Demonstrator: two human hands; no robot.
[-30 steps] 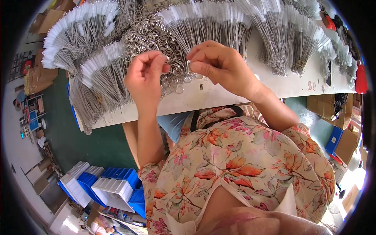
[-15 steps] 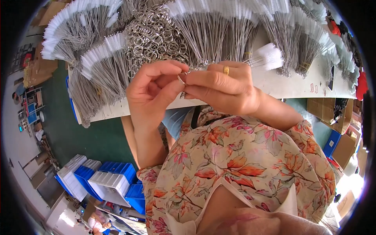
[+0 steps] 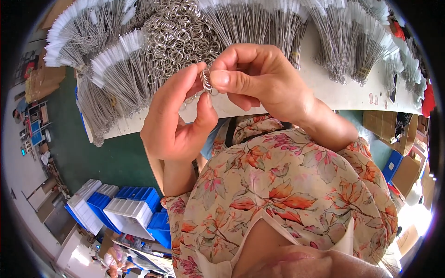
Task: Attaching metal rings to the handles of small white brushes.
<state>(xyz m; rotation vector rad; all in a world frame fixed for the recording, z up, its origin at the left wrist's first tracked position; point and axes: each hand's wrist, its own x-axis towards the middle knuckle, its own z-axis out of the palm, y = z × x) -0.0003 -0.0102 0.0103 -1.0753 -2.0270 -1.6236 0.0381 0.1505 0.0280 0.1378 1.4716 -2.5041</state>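
A small stack of shiny metal rings (image 3: 206,80) is held up over the table's front edge, seen nearly edge-on. My left hand (image 3: 175,113) pinches it between thumb and fingertips. From the other side my right hand (image 3: 262,78) has its thumb and forefinger closed at the same rings, its other fingers curled beneath. Whether one ring is being parted from the rest is too small to make out. Just behind my hands lies a large heap of loose metal rings (image 3: 178,39).
White-bristled wire brushes (image 3: 123,62) lie fanned on the left of the white table (image 3: 320,95). More brushes (image 3: 257,25) stretch along the back, with banded bundles (image 3: 366,55) at the right. Blue and white plastic bins (image 3: 127,215) stand on the green floor at lower left.
My right hand has risen and turned, its thumb now showing at the rings. The stack of rings has come into sight. A small brush bundle beside my right hand no longer shows.
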